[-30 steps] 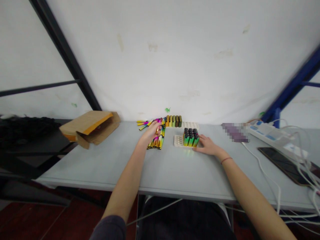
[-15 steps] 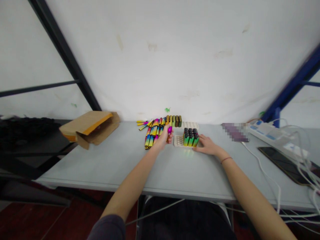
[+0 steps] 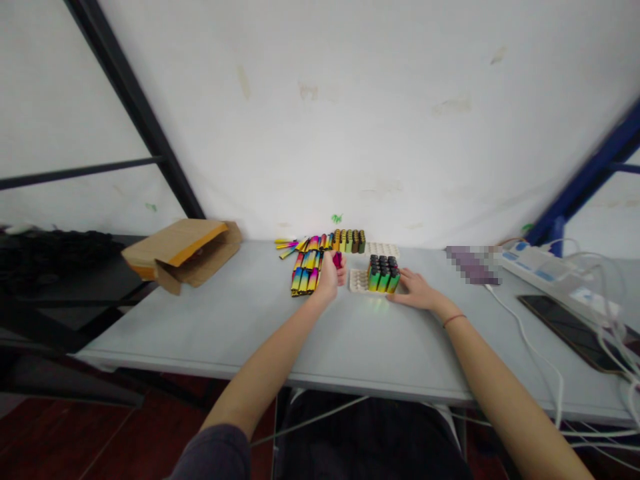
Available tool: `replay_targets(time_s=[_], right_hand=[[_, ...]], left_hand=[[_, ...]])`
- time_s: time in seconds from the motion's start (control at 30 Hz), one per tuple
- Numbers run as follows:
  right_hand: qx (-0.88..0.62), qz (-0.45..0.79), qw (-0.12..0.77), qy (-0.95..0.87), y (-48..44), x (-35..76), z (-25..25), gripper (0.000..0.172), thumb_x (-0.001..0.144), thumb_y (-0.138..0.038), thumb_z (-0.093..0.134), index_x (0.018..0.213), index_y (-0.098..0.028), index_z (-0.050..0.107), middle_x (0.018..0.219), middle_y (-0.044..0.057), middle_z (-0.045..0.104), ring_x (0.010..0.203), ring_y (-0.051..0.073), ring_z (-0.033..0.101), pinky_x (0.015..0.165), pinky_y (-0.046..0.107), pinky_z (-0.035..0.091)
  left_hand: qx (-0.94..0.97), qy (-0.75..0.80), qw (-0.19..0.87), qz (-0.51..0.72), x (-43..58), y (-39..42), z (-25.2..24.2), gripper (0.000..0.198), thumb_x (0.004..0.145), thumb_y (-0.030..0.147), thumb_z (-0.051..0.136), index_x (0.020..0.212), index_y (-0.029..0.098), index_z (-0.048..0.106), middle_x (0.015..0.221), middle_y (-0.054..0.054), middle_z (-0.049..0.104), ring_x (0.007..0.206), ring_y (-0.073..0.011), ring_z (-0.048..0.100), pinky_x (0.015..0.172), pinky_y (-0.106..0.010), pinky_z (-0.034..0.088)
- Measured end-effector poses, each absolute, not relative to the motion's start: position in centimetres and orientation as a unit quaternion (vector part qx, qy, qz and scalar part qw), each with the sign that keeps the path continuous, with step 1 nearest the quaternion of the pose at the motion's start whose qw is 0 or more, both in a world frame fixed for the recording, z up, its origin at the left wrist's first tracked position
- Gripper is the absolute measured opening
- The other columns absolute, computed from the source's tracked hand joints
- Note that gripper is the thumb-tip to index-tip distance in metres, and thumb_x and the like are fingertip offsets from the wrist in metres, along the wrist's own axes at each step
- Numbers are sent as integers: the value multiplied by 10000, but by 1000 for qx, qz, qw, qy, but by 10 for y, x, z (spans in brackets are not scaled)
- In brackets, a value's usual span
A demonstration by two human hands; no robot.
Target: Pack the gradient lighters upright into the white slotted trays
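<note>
My left hand is closed around a shiny magenta piece, mostly hidden by the fingers; it looks like a lighter sleeve. Beside and behind that hand lie rows of shiny rainbow-coloured sleeves. To its right, green-and-yellow lighters with black tops stand packed in the right part of a white tray with round pockets; the tray's left pockets are bare. My right hand rests on the table with fingers spread, its thumb and fingertips at the tray's right end.
Behind stand gold-topped, brownish cylinders next to a second white tray. An opened cardboard box lies to the left. On the right are a blurred purple item, a power strip, a dark phone and white cables.
My left hand has turned slightly, and less of the magenta piece shows above its fingers. My right hand stays at the tray's end. The whole view has shifted a little.
</note>
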State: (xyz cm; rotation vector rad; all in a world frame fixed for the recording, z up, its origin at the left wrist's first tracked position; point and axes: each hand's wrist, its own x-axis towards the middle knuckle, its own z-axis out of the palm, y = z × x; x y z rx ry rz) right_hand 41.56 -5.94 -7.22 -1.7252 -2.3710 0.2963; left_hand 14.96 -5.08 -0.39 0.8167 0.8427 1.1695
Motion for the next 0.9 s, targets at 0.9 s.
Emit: replay_targets(time_s=[0.9], right_hand=[[-583, 91, 94, -802, -60, 415, -71, 928, 866, -696, 615, 1622, -184, 447, 1663, 173, 445, 1532, 461, 373, 1250, 637, 289]], left_hand=[[355, 365, 655, 558, 154, -53, -10, 517, 924, 657, 429, 627, 243, 347, 425, 93, 192, 350, -71, 126, 376, -197, 103]])
